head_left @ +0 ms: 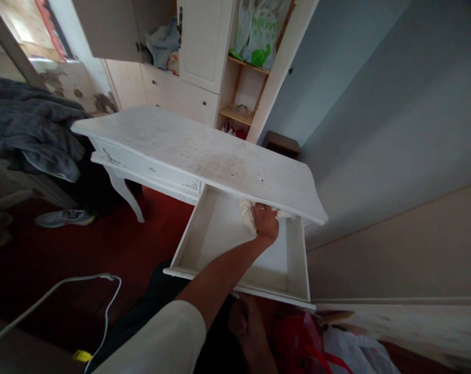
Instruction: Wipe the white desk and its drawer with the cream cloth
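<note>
My left hand [265, 222] reaches into the pulled-out drawer [235, 289] of a white desk [173, 140]. It presses a cream cloth [248, 213] with some orange on it against the drawer's bottom, towards the back under the desktop. The fingers are bunched over the cloth and partly hidden by the back of the hand. My right hand [241, 318] is in shadow, just below the drawer's front edge. Its fingers look curled, and what they hold, if anything, is hidden.
A white cabinet [204, 57] stands behind the desk, with bags [261, 36] on a shelf. Dark grey clothing [28, 124] lies at left, above a shoe [66, 217]. A white cable [56, 286] crosses lower left. A red bag [298, 343] and a white bag [356, 353] sit lower right.
</note>
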A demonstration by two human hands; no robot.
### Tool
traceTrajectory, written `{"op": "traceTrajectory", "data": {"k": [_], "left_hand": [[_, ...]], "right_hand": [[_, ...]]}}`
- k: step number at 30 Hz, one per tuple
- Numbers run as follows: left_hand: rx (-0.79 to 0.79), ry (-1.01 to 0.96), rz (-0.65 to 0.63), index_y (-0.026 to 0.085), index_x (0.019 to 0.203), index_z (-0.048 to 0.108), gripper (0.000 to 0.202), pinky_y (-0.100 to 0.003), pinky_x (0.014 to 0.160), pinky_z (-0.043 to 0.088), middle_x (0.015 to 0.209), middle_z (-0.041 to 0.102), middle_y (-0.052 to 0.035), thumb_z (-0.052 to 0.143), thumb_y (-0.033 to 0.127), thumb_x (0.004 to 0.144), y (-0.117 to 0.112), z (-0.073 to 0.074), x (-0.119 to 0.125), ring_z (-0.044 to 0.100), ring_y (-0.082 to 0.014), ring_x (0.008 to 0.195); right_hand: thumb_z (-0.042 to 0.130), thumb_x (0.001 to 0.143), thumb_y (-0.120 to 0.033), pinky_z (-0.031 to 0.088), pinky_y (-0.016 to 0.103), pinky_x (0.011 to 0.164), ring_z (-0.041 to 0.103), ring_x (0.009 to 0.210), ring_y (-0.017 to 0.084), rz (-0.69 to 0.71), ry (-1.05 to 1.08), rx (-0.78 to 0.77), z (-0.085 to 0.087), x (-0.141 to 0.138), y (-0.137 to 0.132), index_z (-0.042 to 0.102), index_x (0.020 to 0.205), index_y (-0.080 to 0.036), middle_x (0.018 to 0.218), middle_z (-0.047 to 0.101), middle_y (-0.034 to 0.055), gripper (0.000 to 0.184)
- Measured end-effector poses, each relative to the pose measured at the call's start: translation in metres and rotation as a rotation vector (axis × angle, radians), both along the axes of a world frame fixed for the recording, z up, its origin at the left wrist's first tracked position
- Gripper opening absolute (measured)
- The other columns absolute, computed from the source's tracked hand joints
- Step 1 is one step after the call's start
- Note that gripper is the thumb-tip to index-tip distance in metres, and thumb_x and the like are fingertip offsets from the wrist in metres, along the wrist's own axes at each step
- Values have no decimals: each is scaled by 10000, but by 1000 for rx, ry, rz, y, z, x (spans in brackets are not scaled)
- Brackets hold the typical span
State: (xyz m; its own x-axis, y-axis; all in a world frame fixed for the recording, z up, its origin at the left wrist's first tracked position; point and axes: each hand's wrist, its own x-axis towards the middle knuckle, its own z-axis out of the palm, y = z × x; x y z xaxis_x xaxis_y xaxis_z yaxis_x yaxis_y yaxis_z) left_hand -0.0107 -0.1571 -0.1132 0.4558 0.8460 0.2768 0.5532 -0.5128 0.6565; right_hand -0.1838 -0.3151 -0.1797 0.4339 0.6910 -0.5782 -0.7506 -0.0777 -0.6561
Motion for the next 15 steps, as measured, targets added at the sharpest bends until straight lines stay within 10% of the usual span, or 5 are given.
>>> {"op": "traceTrajectory", "data": {"k": [7,15], "left_hand": [[-28,30,-229,126,1189,608,324,-436,1063,367,1172,647,-159,529,139,875,-23,8,28,530,-286,1188],[16,219,-696,149,1157,553,333,-377,921,479,1160,630,-141,555,136,825,-26,15,-38,599,-266,1100]], "right_hand": [[748,657,-565,135,230,418,212,351,39,-15,-21,0,-1,2,1,427,505,-210,357,290,-100,502],[753,661,-572,117,236,413,183,348,42,4,-17,-8,1,5,3,586,679,-178,345,294,-124,428]]}}
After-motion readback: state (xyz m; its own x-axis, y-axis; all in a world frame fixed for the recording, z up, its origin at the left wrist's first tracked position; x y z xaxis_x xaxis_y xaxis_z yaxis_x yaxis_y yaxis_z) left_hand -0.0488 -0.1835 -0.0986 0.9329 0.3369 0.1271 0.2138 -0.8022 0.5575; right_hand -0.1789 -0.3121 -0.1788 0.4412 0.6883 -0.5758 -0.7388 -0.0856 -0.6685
